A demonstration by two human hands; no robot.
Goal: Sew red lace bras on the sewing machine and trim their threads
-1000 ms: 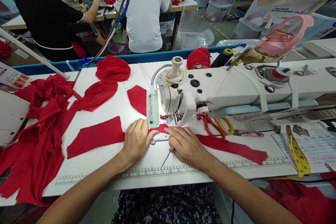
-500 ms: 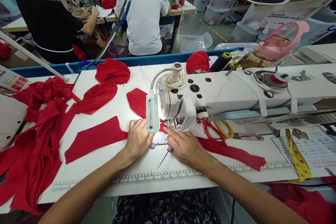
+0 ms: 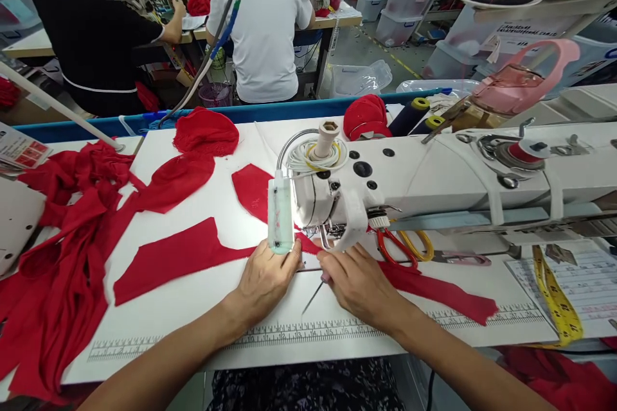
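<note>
My left hand (image 3: 265,279) lies flat on a long red fabric strip (image 3: 173,257), fingers pressed on it just left of the presser foot of the white sewing machine (image 3: 434,180). My right hand (image 3: 359,282) presses the same strip on the right of the needle and pinches a thin metal awl (image 3: 313,295) that points back toward me. The strip runs on to the right, under my right hand, to a ragged end (image 3: 457,302). A small lamp (image 3: 280,215) hangs over my left fingers and hides their tips.
A heap of red fabric strips (image 3: 58,237) covers the table's left side, with more red pieces (image 3: 205,131) at the back. Scissors (image 3: 405,247) lie under the machine arm and a yellow tape measure (image 3: 554,298) at right. Two people sit at benches beyond.
Both hands have shifted slightly toward me and to the right along the strip. The fabric has moved with them.
</note>
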